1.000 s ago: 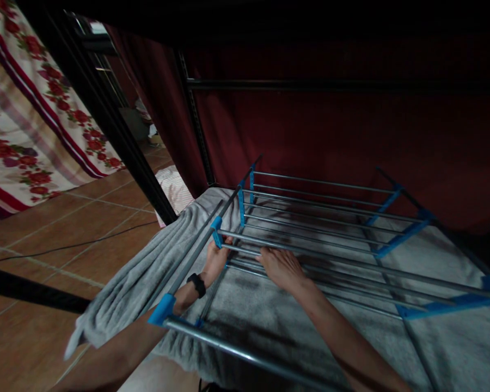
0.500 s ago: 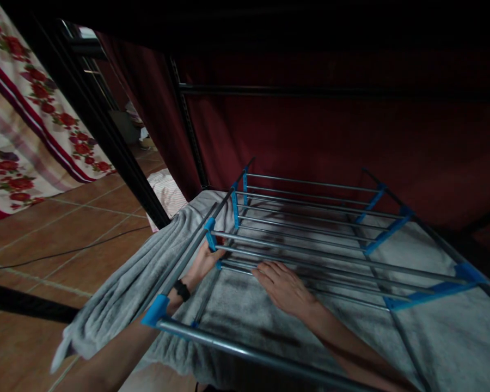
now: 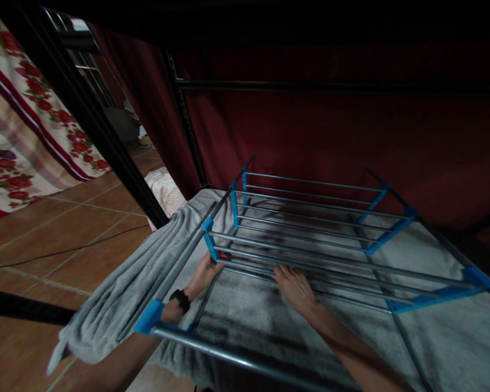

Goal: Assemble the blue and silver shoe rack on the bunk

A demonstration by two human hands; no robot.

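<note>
A rack of grey metal tubes (image 3: 269, 257) joined by blue plastic brackets lies on a grey blanket. My left hand (image 3: 204, 272), with a dark band on the wrist, is closed around the lower end of a blue bracket (image 3: 209, 243) on the rack's left side. The bracket partly hides its fingers, and fingertips show beyond it. My right hand (image 3: 296, 288) is palm down, its fingers bent over one of the lower tubes right of that bracket; its thumb is hidden. A blue corner piece (image 3: 149, 317) joins the near tube (image 3: 228, 354) below my left wrist.
The grey blanket (image 3: 245, 305) covers a bed within a black metal frame (image 3: 106, 147). A dark red curtain (image 3: 310, 130) hangs behind. On the left are a floral cloth (image 3: 36, 103), a tiled floor (image 3: 65, 228) with a dark cable (image 3: 65, 250), and pale striped fabric (image 3: 165, 190).
My right hand has slid rightward along the tubes, and its fingers are more bent. My left hand has shifted slightly lower on the blue bracket. The view has moved a little.
</note>
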